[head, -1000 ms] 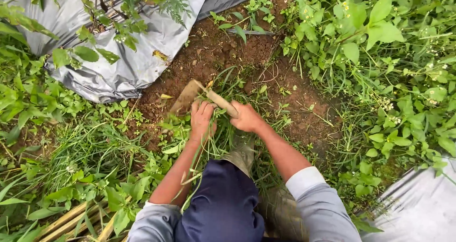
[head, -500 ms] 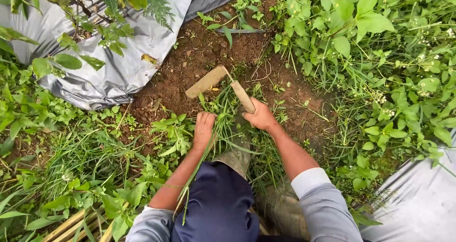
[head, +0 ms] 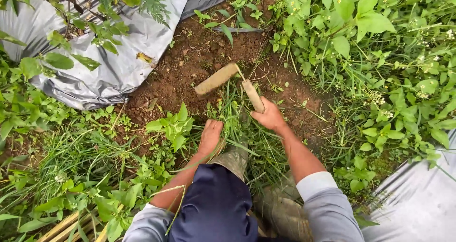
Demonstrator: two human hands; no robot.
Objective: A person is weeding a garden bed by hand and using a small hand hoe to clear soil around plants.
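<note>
Bare soil (head: 190,71), grey sheet (head: 118,66) beside; right hand (head: 270,117) clamps hoe (head: 228,80), left hand (head: 210,136) grips grass (head: 232,123).

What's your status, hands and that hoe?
Right hand shut on hoe handle, blade flat on bare soil. Left hand fisted on grass clump. Weeds crowd both sides; silver mulch sheet lies left of blade.

farm plot | bare soil (head: 199,56) | weeds (head: 380,56) | grey mulch sheeting (head: 118,66)
</note>
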